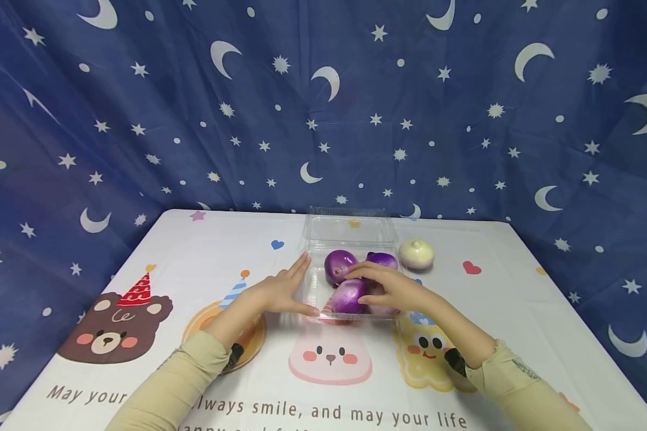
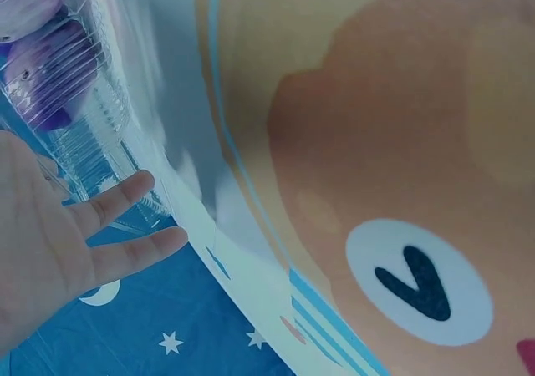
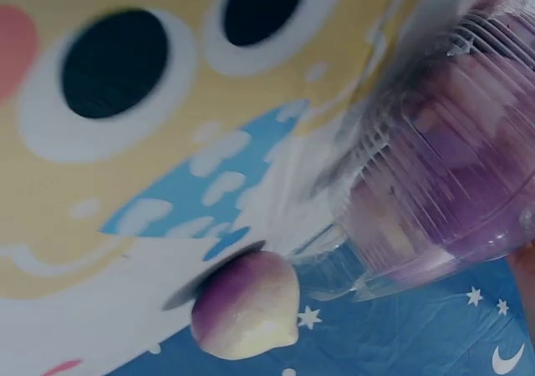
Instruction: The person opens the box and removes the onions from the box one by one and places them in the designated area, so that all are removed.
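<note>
A hand could pass along the left and right sides of the table [image 1: 523, 311], and over the near stretch between the two forearms [image 1: 458, 326]. Inside the clear box [image 1: 315, 278], a narrow strip lies free between the left wall and the purple onions [image 1: 336, 262]; they crowd the middle and right. The left hand [image 1: 281, 292] bars the left wall, and the right hand [image 1: 387, 286] covers the near right part, curved round the near purple onion [image 1: 346, 298]. The pale onion [image 1: 417, 256] sits just beside the far right corner. On the far side, the folded-back lid [image 1: 334, 230] and the curtain [image 1: 302, 140] behind it limit reach.
</note>
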{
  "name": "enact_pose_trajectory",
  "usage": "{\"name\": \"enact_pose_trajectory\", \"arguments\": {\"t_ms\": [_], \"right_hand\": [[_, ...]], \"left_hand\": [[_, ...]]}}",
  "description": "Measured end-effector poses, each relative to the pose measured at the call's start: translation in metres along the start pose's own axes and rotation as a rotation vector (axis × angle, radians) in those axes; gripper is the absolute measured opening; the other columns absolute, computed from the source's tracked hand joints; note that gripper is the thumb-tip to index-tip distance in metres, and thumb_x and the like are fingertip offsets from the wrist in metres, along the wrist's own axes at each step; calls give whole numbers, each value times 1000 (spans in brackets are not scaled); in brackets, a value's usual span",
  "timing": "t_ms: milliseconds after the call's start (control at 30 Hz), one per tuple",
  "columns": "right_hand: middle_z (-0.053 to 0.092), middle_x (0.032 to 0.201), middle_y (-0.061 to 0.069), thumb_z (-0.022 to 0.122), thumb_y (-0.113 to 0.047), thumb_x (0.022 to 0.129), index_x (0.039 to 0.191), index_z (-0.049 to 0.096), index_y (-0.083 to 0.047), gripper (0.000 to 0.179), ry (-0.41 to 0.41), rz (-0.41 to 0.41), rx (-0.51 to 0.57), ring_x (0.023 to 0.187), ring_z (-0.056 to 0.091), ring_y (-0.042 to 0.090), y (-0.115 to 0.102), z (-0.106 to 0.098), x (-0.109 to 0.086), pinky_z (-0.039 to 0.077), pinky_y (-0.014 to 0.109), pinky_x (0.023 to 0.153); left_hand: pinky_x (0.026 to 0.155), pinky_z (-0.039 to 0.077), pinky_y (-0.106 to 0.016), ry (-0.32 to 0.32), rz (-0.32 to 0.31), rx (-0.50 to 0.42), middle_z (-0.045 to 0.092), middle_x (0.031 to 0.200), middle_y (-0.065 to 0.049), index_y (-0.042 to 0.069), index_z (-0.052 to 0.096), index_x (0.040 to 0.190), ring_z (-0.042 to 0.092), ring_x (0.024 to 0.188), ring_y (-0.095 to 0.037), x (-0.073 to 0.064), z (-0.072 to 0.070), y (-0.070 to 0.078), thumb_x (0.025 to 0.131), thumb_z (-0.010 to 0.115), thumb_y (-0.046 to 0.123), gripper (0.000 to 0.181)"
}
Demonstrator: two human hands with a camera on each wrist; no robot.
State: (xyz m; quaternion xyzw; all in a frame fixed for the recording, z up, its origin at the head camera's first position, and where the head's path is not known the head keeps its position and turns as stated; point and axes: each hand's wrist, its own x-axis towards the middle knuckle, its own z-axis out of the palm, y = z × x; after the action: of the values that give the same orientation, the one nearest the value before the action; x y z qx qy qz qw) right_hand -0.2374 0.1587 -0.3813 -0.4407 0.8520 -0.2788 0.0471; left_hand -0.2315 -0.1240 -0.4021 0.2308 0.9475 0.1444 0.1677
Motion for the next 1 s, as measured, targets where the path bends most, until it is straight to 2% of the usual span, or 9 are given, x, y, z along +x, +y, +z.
{"name": "enact_pose_trajectory", "arguments": {"t_ms": [200,400,767,1000], "right_hand": [[56,132,12,69,-17,85,126,57,-4,44,-87,-44,-17,128,48,31,-1,-3,12,39,44,106],[59,130,9,70,-18,84,125,58,-5,45,-169,-64,-65,128,48,29,-3,-4,22,39,43,107],[56,134,11,68,-18,86,124,60,-7,40,-258,-36,-100,129,48,30,-7,-7,30,39,44,107],[55,134,13,69,-16,84,122,61,-11,39,-304,-13,-97,128,48,30,-7,-13,25,40,44,106]], "left_hand": [[101,37,-62,-17,0,-33,-15,159,-4,11,-5,152,28,135,-50,-1,-2,0,75,62,68,117],[100,38,-61,-11,0,-13,-14,160,-4,11,-4,152,30,134,-50,-2,-3,1,76,61,68,115],[95,43,-59,-15,-16,14,-13,160,-5,9,-4,152,33,134,-47,-2,-2,0,74,60,71,118],[99,38,-63,-29,-17,26,-14,160,-4,10,-5,152,31,134,-49,2,-2,2,74,59,72,119]]}}
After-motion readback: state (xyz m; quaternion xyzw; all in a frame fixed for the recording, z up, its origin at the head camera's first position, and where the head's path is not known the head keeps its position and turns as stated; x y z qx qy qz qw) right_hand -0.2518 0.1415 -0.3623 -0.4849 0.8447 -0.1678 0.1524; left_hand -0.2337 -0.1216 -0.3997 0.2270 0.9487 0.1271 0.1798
